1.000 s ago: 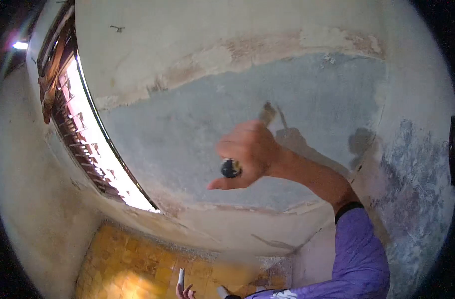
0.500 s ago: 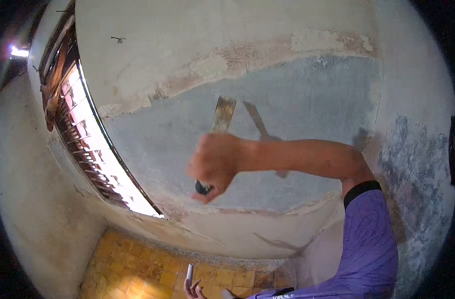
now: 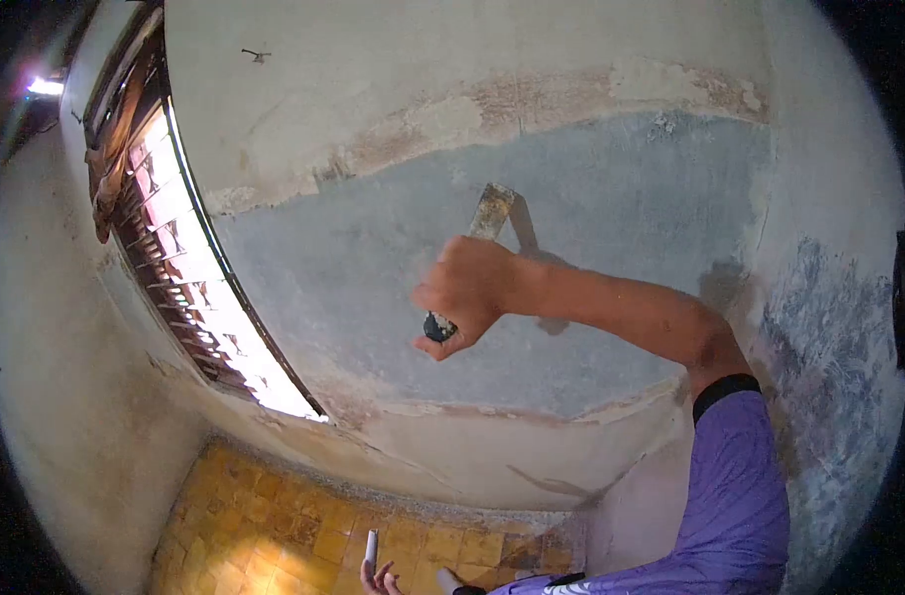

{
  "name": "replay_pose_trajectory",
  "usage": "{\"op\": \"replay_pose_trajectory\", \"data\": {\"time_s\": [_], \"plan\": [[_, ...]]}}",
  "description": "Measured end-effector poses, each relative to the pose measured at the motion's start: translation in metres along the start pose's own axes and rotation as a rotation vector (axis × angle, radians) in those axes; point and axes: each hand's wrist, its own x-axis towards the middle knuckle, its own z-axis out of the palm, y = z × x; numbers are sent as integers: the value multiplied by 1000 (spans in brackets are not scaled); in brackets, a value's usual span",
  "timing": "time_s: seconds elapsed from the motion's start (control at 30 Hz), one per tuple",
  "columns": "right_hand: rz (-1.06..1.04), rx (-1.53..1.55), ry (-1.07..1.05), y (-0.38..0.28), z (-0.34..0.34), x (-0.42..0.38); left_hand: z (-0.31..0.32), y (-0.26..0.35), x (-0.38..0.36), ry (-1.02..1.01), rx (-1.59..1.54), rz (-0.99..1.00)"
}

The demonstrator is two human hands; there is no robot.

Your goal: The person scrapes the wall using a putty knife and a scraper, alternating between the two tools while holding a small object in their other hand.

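The right hand [image 3: 467, 293] is closed tight around the dark handle of a scraper [image 3: 492, 210]. The flat blade points up and rests on the grey patch of the wall [image 3: 611, 188]. The arm wears a purple sleeve [image 3: 735, 496]. Low down, the left hand [image 3: 378, 577] holds a small white stick [image 3: 371, 548] above the yellow tiled floor [image 3: 274, 516]. A bright window [image 3: 199, 288] with bars is on the left.
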Motion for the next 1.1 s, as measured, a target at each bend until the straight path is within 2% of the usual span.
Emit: {"op": "replay_pose_trajectory", "data": {"time_s": [0.2, 0.4, 0.5, 0.6, 0.63, 0.73, 0.83, 0.9, 0.97, 1.03, 1.1], "plan": [[-86, 87, -24, -32, 7, -3, -7, 2, 3, 58, 11, -57], [-178, 165, -245, -71, -7, -16, -20, -7, 2, 55, -11, -84], [-144, 256, -225, -80, -9, -17, -24, -5, 0, 63, -61, -82], [-108, 327, -99, -101, -3, -28, -26, 0, 1, 101, -119, -97], [-83, 412, 13, -109, 4, -30, -27, 1, 3, 121, -165, -114], [172, 832, 352, -146, 66, -50, -30, 6, 7, 186, -454, -198], [1045, 1138, 334, -211, 119, -61, -34, 10, 14, 224, -703, -247], [1238, 1470, 487, -265, 175, -76, -32, 19, 19, 187, -656, -260], [1347, 1686, 328, -312, 203, -91, -25, 27, 30, 190, -613, -267], [1507, 1477, 17, -340, 197, -83, -46, -35, 41, 69, -574, -266], [1535, 1326, -32, -370, 221, -99, -66, -62, 54, 18, -534, -306]]}}
